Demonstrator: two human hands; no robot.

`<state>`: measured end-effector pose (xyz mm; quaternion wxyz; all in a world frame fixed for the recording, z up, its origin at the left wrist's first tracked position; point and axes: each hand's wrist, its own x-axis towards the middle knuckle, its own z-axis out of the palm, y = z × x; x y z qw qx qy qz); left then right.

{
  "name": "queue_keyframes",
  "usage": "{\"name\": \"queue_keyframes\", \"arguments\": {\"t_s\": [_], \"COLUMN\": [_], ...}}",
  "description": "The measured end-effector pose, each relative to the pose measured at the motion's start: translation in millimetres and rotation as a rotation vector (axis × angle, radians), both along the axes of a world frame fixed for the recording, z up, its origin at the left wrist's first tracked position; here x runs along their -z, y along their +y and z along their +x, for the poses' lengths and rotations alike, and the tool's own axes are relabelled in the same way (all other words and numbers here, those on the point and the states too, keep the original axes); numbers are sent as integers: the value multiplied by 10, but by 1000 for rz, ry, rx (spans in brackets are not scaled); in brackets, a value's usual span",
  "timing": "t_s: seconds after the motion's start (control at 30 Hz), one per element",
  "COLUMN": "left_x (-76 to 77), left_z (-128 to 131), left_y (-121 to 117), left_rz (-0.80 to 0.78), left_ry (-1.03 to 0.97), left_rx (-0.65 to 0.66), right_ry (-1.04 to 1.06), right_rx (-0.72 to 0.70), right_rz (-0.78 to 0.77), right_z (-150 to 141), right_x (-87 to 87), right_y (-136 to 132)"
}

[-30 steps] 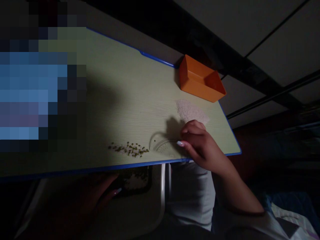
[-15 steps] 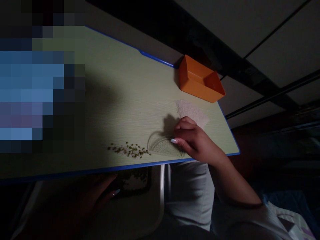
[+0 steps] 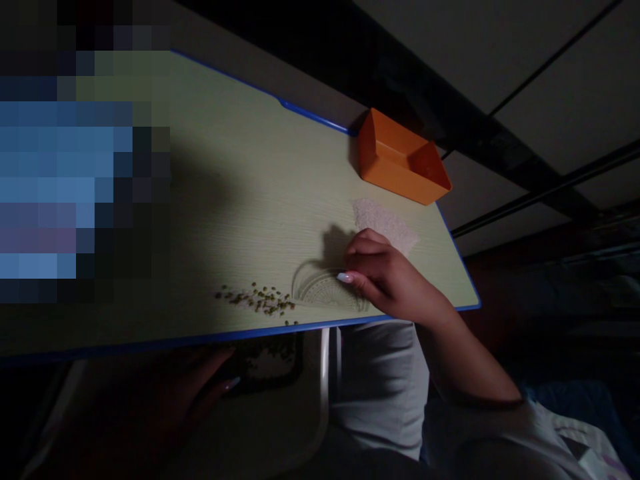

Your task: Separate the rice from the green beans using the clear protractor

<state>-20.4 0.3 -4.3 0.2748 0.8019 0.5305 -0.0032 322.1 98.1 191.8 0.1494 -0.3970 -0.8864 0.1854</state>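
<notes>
My right hand (image 3: 383, 273) pinches a clear semicircular protractor (image 3: 325, 290) against the light green tabletop (image 3: 250, 213). Its left corner touches a scatter of small green beans (image 3: 265, 300) mixed with pale grains, and a couple of beans lie close to the blue table edge. In deep shadow below that edge, my left hand (image 3: 200, 380) grips the side of a dark container (image 3: 295, 373). More beans and pale grains show inside it. Part of this hand is lost in the dark.
Beyond my right hand a pile of pale grains (image 3: 385, 223) is spread on the table. An orange open box (image 3: 405, 160) stands at the far right corner. My knee and a white-rimmed chair or stool (image 3: 325, 373) are under the table edge. The upper left is pixelated.
My right hand has slid the protractor slightly left against the beans. A couple of beans have shifted toward the table's near edge. My left hand and the container stay in place.
</notes>
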Motion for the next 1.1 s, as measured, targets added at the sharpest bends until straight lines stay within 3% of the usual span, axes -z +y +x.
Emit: {"name": "queue_keyframes", "arguments": {"t_s": [0.43,0.63,0.87,1.1], "left_x": [-58,-43,-65,31], "left_z": [9,17,34,11], "left_y": [16,8,32,-2], "left_rz": [-3,7,9,47], "left_ry": [-12,-11,-3,-5], "left_rx": [-6,13,10,-38], "right_ry": [15,16,35,46], "right_rx": [-56,6,-44,-77], "right_rz": [-36,25,43,-2], "right_z": [11,-1,-37,0], "right_x": [-11,-18,9,25], "right_y": [-80,-56,-23,-69]}}
